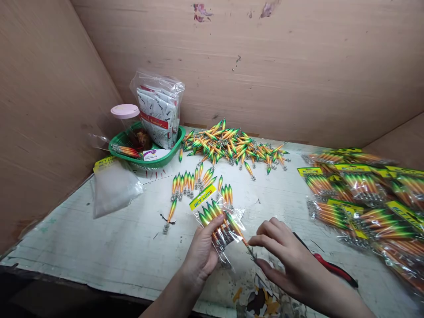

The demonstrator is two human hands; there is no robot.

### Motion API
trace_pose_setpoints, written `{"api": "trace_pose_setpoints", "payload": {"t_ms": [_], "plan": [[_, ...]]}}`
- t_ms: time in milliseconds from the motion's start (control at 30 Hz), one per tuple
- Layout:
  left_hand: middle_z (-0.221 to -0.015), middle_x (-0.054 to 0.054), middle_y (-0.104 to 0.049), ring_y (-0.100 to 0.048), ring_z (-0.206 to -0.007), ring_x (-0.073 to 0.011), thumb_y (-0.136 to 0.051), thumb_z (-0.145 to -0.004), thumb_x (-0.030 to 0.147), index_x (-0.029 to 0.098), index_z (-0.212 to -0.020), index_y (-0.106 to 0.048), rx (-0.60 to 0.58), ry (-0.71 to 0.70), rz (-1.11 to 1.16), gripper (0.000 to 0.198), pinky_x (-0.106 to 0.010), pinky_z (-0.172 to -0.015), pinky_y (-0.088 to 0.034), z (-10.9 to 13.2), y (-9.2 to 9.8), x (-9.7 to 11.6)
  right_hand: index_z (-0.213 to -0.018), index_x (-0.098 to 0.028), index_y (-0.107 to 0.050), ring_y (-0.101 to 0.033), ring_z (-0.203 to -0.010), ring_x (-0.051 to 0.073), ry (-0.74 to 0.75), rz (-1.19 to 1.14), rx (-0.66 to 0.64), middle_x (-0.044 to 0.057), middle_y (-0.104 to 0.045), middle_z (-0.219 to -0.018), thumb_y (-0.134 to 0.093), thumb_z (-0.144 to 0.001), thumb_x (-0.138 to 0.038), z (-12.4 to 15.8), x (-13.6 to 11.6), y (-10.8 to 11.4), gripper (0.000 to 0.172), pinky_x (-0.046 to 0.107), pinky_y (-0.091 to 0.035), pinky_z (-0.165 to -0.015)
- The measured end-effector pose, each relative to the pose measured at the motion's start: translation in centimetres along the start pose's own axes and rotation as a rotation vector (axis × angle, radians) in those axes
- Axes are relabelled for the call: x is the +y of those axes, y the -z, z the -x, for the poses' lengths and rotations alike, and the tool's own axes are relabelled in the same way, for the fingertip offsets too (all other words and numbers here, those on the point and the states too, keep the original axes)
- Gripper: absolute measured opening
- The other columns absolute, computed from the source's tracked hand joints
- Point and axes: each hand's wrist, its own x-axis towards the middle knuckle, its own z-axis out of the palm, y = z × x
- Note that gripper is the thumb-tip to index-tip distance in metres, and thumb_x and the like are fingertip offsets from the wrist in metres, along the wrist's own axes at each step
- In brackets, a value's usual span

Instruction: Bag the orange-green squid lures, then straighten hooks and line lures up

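The lure bag (217, 221) sat clamped in my left grip (200, 254), my right grip (285, 256) pinching one lure (236, 229) at its mouth; filled packs (364, 194) lay at right, loose lures (228, 145) unpacked at top centre.

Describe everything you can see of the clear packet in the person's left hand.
The packet is a clear, glossy plastic bag with a yellow header printed BCT LURE. Several slim lures, green fading to orange, lie inside. It slants, header up and away, over the white table. The left hand grips its middle; the right hand pinches one lure at its lower end.
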Motion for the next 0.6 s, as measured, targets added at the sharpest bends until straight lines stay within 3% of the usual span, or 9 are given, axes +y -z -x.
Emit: {"api": "trace_pose_setpoints", "payload": {"t_ms": [233,367,600], "plan": [[-0.075,-0.009,-0.072,-0.068,-0.064,-0.0176,-0.067,-0.076,0.009,0.007,-0.088,-0.069,0.018,-0.001,-0.003,0.013,-0.028,-0.065,-0.058,0.1,-0.1,-0.4,-0.104,-0.021,-0.061,-0.056,-0.073,0.018,0.009,0.058,0.207,0.005,-0.061,-0.081,-0.061,-0.087,-0.025,0.3,0.1,-2.1,0.018,0.031,-0.044,-0.063],[-0.075,-0.008,-0.072,-0.068,-0.063,-0.0176,-0.068,-0.075,0.008,0.007,-0.085,-0.068,0.0,-0.005,0.003,0.01,-0.032,-0.07,-0.058,0.0,-0.2,-0.4,-0.102,-0.023,-0.063,-0.056,-0.066,0.017,-0.001,0.075,0.392,0.003,-0.06,-0.074,-0.06,-0.086,-0.019,0.3,-0.2,-2.7,0.016,0.031,-0.043,-0.06],[-0.077,-0.009,-0.072,-0.068,-0.067,-0.0187,-0.075,-0.069,0.014,0.008,-0.088,-0.069,-0.074,0.0,-0.058,0.02,-0.03,-0.07,-0.056,0.1,0.1,-1.1,-0.084,-0.022,-0.054,-0.051,-0.06,0.015,-0.076,0.034,0.576,0.0,-0.055,-0.066,-0.064,-0.083,-0.015,0.1,-0.2,-4.1,0.012,0.029,-0.042,-0.056]]}}
